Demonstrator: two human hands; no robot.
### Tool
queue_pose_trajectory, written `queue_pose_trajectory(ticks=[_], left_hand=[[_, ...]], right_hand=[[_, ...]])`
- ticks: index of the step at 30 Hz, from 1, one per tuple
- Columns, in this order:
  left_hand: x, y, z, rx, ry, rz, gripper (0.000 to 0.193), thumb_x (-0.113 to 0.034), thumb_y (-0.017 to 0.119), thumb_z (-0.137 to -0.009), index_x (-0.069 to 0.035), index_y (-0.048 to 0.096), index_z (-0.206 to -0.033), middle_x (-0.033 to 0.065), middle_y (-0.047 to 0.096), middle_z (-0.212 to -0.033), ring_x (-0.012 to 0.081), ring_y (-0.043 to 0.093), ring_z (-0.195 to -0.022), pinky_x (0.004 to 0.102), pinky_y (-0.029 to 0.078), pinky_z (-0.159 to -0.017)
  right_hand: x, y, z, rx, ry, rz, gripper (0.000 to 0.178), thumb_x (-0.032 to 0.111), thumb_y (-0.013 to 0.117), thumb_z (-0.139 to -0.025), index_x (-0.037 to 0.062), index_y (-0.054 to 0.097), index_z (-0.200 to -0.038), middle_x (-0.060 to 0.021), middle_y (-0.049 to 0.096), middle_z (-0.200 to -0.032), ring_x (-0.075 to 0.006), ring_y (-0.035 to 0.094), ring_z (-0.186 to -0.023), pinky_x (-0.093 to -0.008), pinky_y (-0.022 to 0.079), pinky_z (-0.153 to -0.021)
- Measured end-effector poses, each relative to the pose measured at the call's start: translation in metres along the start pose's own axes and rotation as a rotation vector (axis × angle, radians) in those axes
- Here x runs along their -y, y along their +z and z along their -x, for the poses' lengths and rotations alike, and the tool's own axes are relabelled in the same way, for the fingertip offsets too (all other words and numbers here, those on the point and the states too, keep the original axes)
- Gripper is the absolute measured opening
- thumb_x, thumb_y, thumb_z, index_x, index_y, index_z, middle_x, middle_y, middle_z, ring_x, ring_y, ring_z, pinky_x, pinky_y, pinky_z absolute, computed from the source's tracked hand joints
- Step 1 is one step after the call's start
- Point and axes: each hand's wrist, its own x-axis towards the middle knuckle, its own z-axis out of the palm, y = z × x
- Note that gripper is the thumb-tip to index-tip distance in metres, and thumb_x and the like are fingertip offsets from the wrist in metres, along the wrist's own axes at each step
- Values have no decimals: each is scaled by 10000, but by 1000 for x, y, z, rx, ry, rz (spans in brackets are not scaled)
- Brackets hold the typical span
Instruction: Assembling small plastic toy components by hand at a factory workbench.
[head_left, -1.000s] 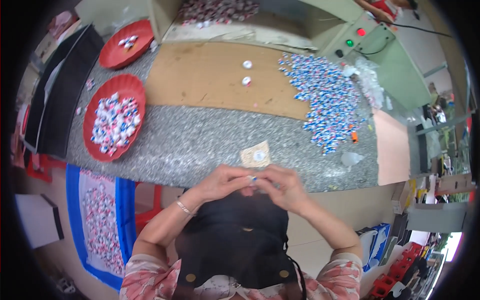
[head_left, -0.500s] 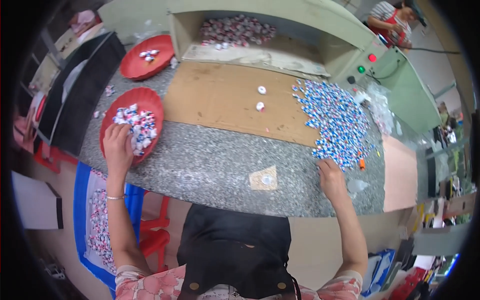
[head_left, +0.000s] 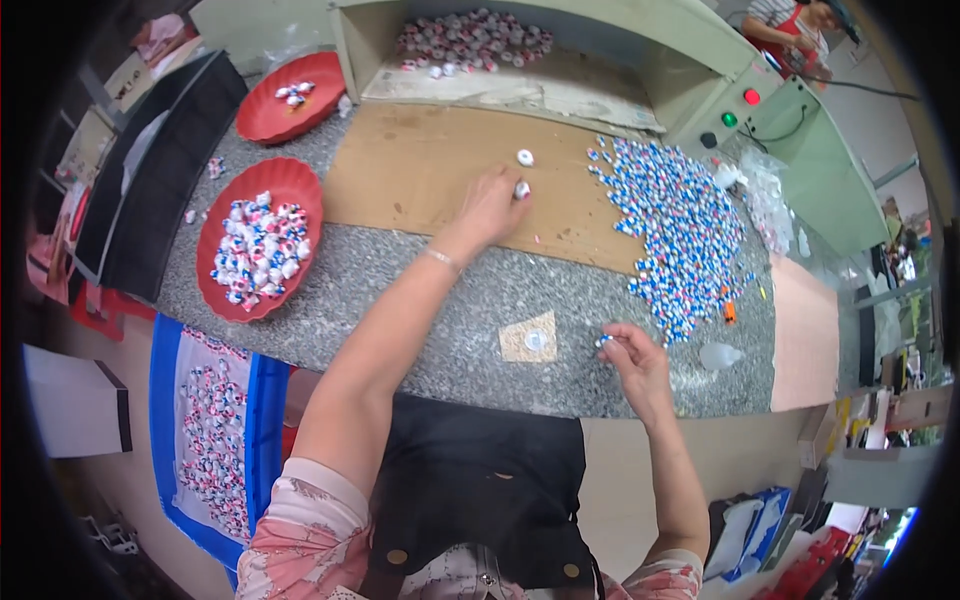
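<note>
My left hand (head_left: 490, 208) reaches over the brown cardboard sheet (head_left: 400, 165), fingers closed around a small round white piece with pink on it (head_left: 522, 189). Just beyond it lies a similar white piece (head_left: 526, 158). Between thumb and fingertips, my right hand (head_left: 640, 368) pinches a tiny blue-and-white piece (head_left: 604, 341) above the granite tabletop (head_left: 420, 290). Many such blue-and-white pieces (head_left: 680, 225) are heaped beyond my right hand. A beige patch with a round whitish disc (head_left: 527, 338) lies on the granite to its left.
A red scalloped bowl (head_left: 213, 285) of white, pink and blue pieces stands at left, another red bowl (head_left: 262, 125) behind it. More pieces fill the bench opening (head_left: 475, 42) and a blue tray (head_left: 165, 470). A small translucent bottle (head_left: 718, 356) and orange object (head_left: 729, 313) lie right.
My left hand has left the red bowl and crossed right to a white piece on the cardboard. My right hand has drawn back leftward from the heap with a small piece.
</note>
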Motion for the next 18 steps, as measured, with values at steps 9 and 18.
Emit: queue_pose_trajectory(ticks=[9,18], left_hand=[[-59,-43,60,270,-423,1071,240,-35,588,-939,13,553,-1172,130,668,-1054,196,671,-968,299,552,-836],[-59,-101,196,351,-569,1415,389,1,551,-947,5,535,-1336,210,598,-1282,205,656,-1050,296,533,-923]], right_hand=[[-20,-3,2,-19,-533,806,120,17,657,-866,2,619,-979,-150,647,-872,-312,658,-750,-346,525,-648],[8,-7,-3,134,-391,725,114,13,679,-832,7,696,-944,-158,676,-863,-336,658,-738,-388,516,-636]])
